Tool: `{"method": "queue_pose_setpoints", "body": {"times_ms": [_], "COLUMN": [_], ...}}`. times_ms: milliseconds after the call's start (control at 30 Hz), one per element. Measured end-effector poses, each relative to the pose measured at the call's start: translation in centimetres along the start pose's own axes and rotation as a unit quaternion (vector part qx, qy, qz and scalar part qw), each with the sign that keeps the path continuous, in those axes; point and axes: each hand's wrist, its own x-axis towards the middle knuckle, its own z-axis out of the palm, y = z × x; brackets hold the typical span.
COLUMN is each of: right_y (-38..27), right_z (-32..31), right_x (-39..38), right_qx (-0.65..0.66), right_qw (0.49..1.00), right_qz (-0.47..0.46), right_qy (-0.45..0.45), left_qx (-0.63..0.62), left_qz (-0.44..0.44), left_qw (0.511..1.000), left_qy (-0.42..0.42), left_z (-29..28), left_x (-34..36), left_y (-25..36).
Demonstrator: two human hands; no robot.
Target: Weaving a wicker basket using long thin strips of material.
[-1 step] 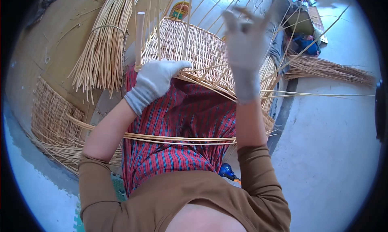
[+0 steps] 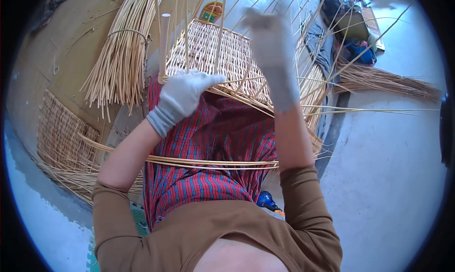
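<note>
A woven wicker panel (image 2: 208,47) lies slanted in front of me, its near edge above my lap and several upright rods rising around it. My left hand (image 2: 182,92), in a whitish knit glove, grips the panel's near edge by the left corner, thumb stretched along the edge. Close to that corner stands a thick pale stick (image 2: 164,42). My right hand (image 2: 272,49), gloved the same way, is raised over the panel's right part. Motion smears its fingers, so whether they hold a rod cannot be made out. Long thin rods (image 2: 327,109) run out to the right from the near edge.
A tied bundle of peeled rods (image 2: 118,58) lies at the far left. Another woven panel (image 2: 64,130) rests at the left. Brown twigs (image 2: 384,80) and bags (image 2: 348,23) are on the right. Rods (image 2: 213,163) cross my plaid-covered lap (image 2: 199,186).
My right hand has shifted slightly left, and its fingers, spread before, now look more drawn in. My left hand stays at the panel's edge.
</note>
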Motion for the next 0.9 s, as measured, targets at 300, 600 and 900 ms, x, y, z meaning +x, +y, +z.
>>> {"method": "queue_pose_setpoints", "body": {"times_ms": [300,600,900], "right_y": [-1.0,5.1,6.1], "right_z": [4.0,-8.5,-3.7], "right_x": [1.2,-9.0,-23.8], "right_qx": [0.045,-0.225,0.3], "right_qw": [0.995,0.895,0.791], "right_qz": [-0.07,-0.015,0.487], "right_qy": [-0.047,-0.385,-0.218], "left_qx": [0.192,0.211,0.195], "left_qz": [0.024,0.085,0.148], "left_qw": [0.961,0.967,0.963], "left_qy": [0.196,0.119,0.11], "left_z": [2.5,7.1,6.1], "left_x": [-1.1,0.2,1.0], "left_y": [6.0,2.2,1.4]}}
